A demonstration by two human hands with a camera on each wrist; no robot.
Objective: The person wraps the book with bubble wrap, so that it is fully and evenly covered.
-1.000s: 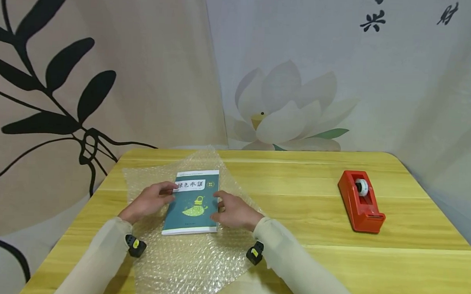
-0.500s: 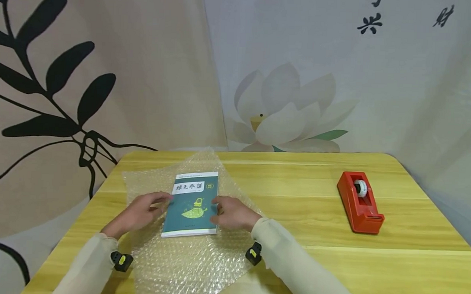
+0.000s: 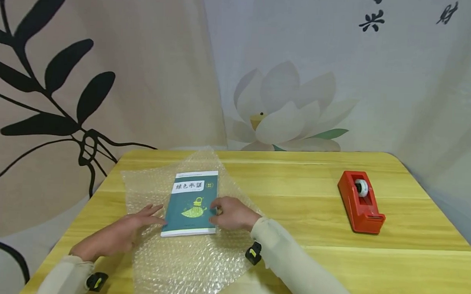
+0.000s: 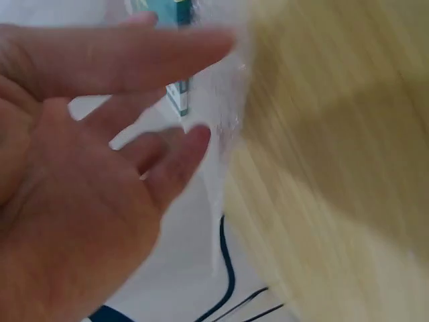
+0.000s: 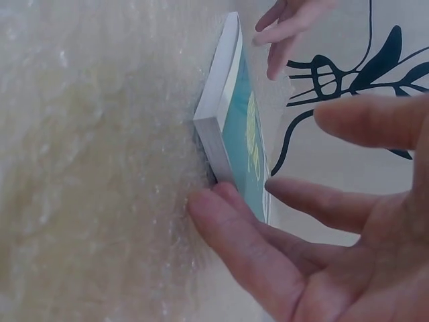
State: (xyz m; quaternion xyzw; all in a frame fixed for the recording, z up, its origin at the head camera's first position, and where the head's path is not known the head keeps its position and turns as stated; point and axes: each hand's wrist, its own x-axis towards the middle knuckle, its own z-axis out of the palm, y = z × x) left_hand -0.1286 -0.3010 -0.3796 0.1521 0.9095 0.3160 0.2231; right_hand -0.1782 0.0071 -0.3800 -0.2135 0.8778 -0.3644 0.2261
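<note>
A teal paperback book (image 3: 175, 212) with a white title panel and a yellow-green leaf picture lies flat on clear bubble wrap (image 3: 184, 266). My right hand (image 3: 233, 214) is at the book's right edge in the head view. In the right wrist view its thumb and a fingertip meet at the book's side, while other fingers (image 5: 375, 121) stay extended above the cover. My left hand (image 3: 117, 236) stretches loosely over the wrap's left edge, fingertips near the book's lower left corner. In the left wrist view that hand holds nothing, and part of the book (image 4: 179, 97) shows beyond its fingers.
A red tape dispenser (image 3: 367, 218) with a white roll stands toward the right of the wooden table (image 3: 296, 188). A curtain (image 3: 164, 66) printed with leaves and a lotus hangs behind the table's far edge.
My left hand has drawn away from the book's upper left side, down and to the left. My right hand keeps its place at the right edge, and the book stays put.
</note>
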